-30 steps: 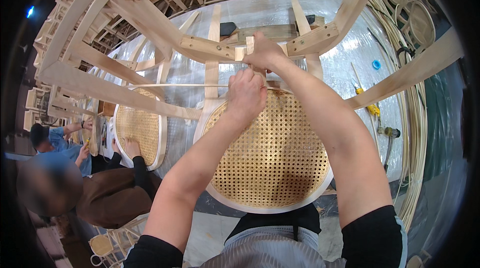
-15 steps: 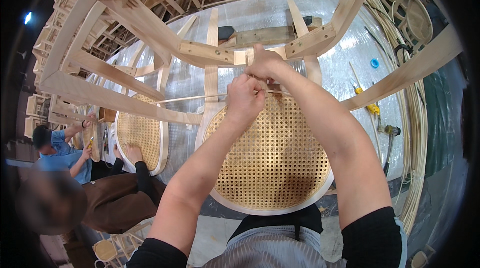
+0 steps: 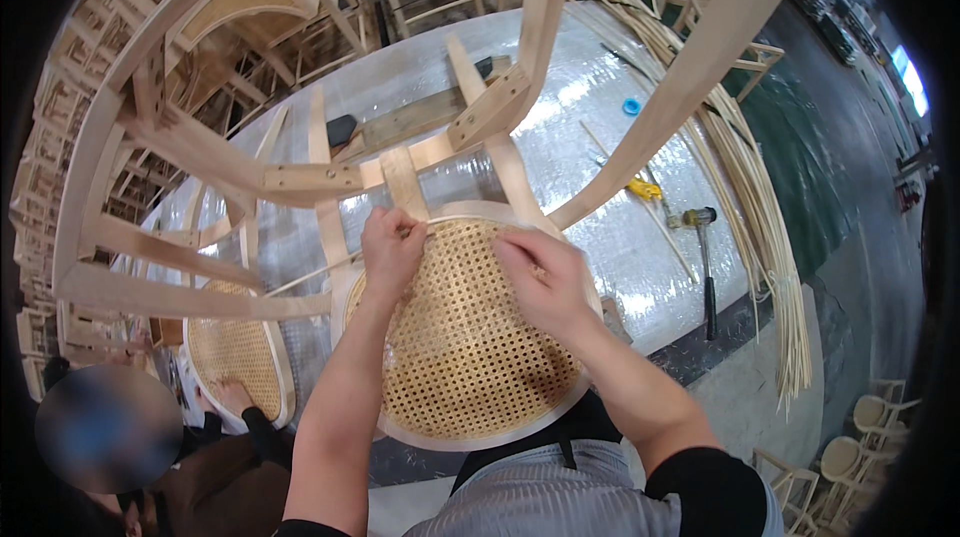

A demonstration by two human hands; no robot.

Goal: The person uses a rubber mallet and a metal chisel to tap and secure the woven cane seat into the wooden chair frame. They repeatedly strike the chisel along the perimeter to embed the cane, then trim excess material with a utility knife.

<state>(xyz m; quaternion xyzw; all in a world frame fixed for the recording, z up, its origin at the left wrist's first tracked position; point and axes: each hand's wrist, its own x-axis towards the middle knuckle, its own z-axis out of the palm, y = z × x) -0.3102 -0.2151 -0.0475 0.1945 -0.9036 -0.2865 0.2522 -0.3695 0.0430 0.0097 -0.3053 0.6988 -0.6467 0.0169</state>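
Observation:
A wooden chair frame stands before me, its round seat of woven cane (image 3: 470, 357) edged by a pale rim. At the far left of that rim, my left hand (image 3: 392, 249) is closed in a pinch on a thin cane strip (image 3: 315, 274), which runs off to the left. My right hand (image 3: 548, 282) is over the right part of the seat with its fingers curled; whether anything is in them is hidden. Just beyond the hands, a short upright wooden piece (image 3: 403, 182) joins the seat to the chair's back rail (image 3: 312, 180).
On the plastic-covered table (image 3: 560, 127) to the right lie a yellow-handled tool (image 3: 643, 189), a hammer (image 3: 706, 257) and a blue ring (image 3: 631, 107). A long bundle of cane rods (image 3: 765, 237) runs along the right edge. At left, a co-worker's hands touch another cane seat (image 3: 235, 342).
My right hand has left the back edge of the seat and moved right and nearer, apart from the left. The left hand stays near the back rim. The view has turned right.

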